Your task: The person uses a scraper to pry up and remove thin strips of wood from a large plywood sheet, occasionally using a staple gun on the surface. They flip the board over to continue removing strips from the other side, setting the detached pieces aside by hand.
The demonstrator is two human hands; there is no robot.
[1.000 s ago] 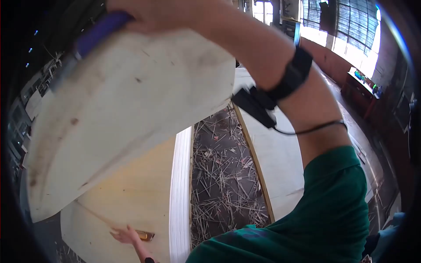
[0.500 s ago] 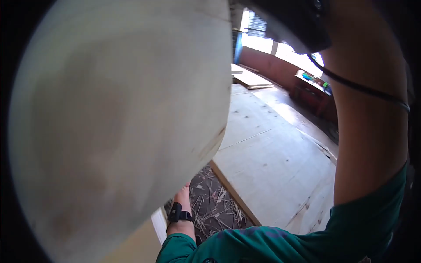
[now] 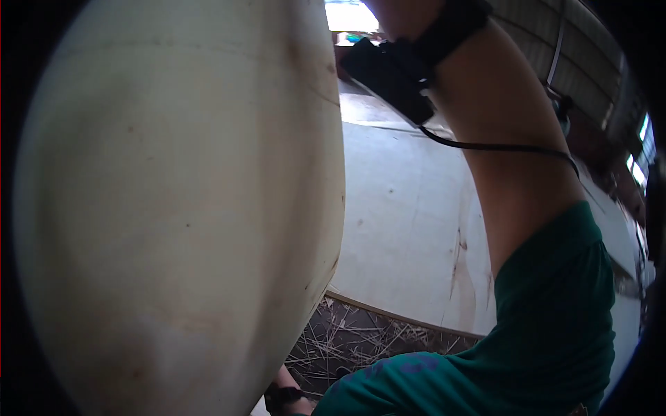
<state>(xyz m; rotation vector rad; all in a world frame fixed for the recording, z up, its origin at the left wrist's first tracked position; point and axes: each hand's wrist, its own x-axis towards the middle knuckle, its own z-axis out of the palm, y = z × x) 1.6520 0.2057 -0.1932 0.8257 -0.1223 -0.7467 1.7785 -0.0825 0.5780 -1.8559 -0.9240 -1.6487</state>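
Observation:
A large pale plywood sheet (image 3: 187,194), faintly stained, stands tilted close in front of me and fills the left half of the view. My left hand (image 3: 284,377) is at its lower edge, with a dark band around the wrist; the sheet hides the fingers. Raised along the sheet's right side, my right arm reaches to the top of the view. Only the base of my right hand (image 3: 402,15) shows there, and its fingers are out of sight. A black device (image 3: 390,80) with a cable is strapped at that wrist.
Right of the sheet lies a low, wide stack topped with pale plywood (image 3: 409,222), knotted and cracked. Wood splinters (image 3: 354,340) litter the dark floor between it and me. A corrugated wall (image 3: 590,62) rises at the far right.
The view has swung to the right, bringing the corrugated wall into sight. My right arm and the sheet's edge now appear farther left, and my left forearm is lower in the view.

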